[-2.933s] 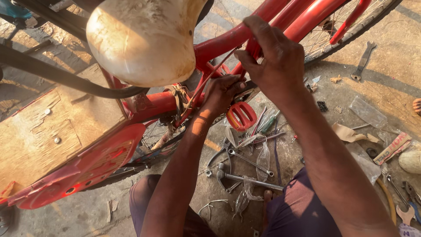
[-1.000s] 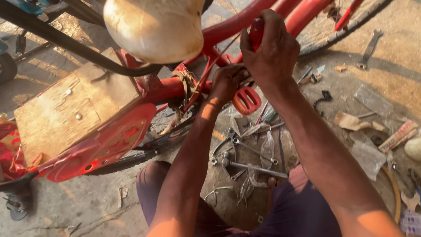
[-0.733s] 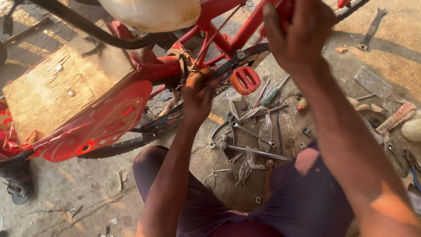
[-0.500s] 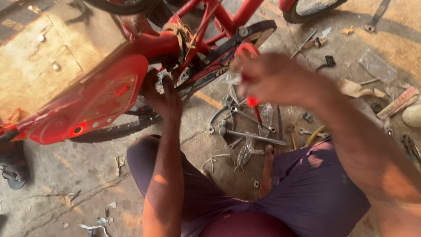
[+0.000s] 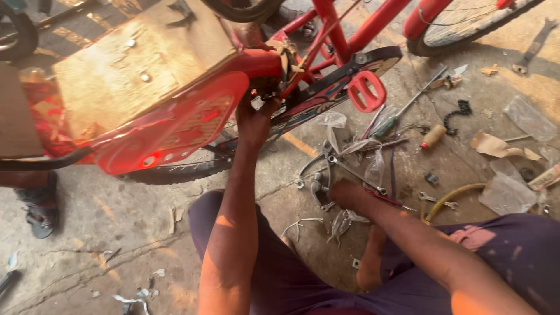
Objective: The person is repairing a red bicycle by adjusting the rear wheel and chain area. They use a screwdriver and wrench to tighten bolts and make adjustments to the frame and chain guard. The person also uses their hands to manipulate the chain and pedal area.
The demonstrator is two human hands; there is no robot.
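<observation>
- The red bicycle stands at the far side, its rear wheel low on the left and its red pedal a little to the right.
- The left hand has stayed up at the frame, beside the chain guard; its fingers are closed on a part there, but which part I cannot tell.
- The right hand has come down from the frame to the floor and now rests among the scattered tools. Its fingers are curled around a red-handled tool, as it seems.
- So the work has moved from the frame to choosing a tool.
- Further right lie a screwdriver, a yellow hose and paper scraps.
</observation>
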